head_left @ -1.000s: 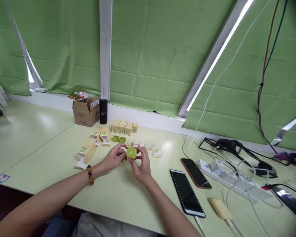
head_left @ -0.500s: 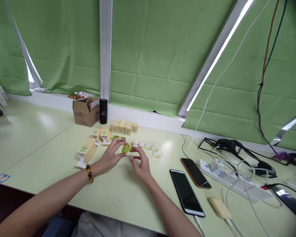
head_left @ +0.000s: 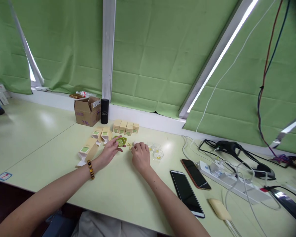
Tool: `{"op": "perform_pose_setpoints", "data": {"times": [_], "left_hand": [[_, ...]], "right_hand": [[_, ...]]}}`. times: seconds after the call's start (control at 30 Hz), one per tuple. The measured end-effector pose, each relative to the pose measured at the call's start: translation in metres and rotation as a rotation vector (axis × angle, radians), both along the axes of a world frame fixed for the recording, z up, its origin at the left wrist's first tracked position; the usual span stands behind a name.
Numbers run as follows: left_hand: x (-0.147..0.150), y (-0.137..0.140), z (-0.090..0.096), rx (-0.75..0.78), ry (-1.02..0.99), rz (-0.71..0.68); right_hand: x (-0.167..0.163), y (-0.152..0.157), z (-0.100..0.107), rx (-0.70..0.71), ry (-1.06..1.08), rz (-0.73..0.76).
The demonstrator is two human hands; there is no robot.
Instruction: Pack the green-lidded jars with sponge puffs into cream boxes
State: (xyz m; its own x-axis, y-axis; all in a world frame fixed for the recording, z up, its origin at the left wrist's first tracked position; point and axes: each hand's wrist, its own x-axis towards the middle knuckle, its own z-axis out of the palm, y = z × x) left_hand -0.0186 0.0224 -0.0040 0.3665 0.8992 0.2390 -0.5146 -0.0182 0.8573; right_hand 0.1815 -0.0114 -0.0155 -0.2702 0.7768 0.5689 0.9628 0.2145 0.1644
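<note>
My left hand (head_left: 110, 150) holds a small olive-green plastic case (head_left: 121, 141) by its edge, its hollow side turned up toward me. Part of another green piece shows just behind it. My right hand (head_left: 141, 156) is lowered at the tabletop with its fingers curled and pinched together; whatever lies between the fingertips is hidden. Tiny yellow pieces (head_left: 129, 144) lie between the two hands. To the right of my right hand are several clear round containers (head_left: 158, 154) with yellow centres.
Opened cardboard boxes (head_left: 87, 149) lie to the left, and several small closed boxes (head_left: 122, 126) stand behind. A carton (head_left: 87, 113) and a black tumbler (head_left: 104, 111) are farther back. Two phones (head_left: 186, 192), a power strip (head_left: 227, 179) and tangled cables occupy the right.
My right hand has left the green case and moved down and right to the tabletop, over the pale pink pieces. My left hand has shifted slightly left and tilted the case to show its hollow inside.
</note>
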Motion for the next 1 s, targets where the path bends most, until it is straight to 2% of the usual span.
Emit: {"op": "perform_pose_setpoints", "data": {"times": [0.1, 0.23, 0.37, 0.43, 0.53, 0.63, 0.77, 0.87, 1.0], "left_hand": [[-0.001, 0.0, 0.001, -0.001, -0.019, 0.008], [-0.001, -0.002, 0.003, 0.01, -0.016, 0.015], [0.0, -0.005, 0.008, 0.016, 0.002, 0.03], [0.001, -0.006, 0.01, 0.022, 0.006, 0.043], [0.001, -0.006, 0.01, 0.026, -0.001, 0.058], [0.002, -0.006, 0.008, 0.032, 0.004, 0.043], [0.002, -0.007, 0.006, 0.05, 0.036, -0.014], [0.002, -0.01, 0.006, 0.06, 0.075, -0.046], [0.002, -0.013, 0.01, 0.065, 0.135, -0.075]], "right_hand": [[-0.008, 0.016, 0.007, -0.027, -0.024, 0.008], [-0.018, 0.031, 0.004, -0.046, 0.029, 0.015], [-0.02, 0.025, 0.001, -0.05, 0.039, 0.038], [-0.018, 0.016, 0.001, -0.076, 0.111, 0.102], [-0.016, -0.002, 0.001, -0.211, 0.518, 0.284], [-0.013, -0.018, -0.001, -0.312, 0.751, 0.37], [-0.012, -0.029, 0.0, -0.495, 1.44, 0.574], [-0.014, -0.033, 0.004, -0.454, 1.671, 0.638], [-0.02, -0.037, 0.008, -0.284, 1.678, 0.606]]}}
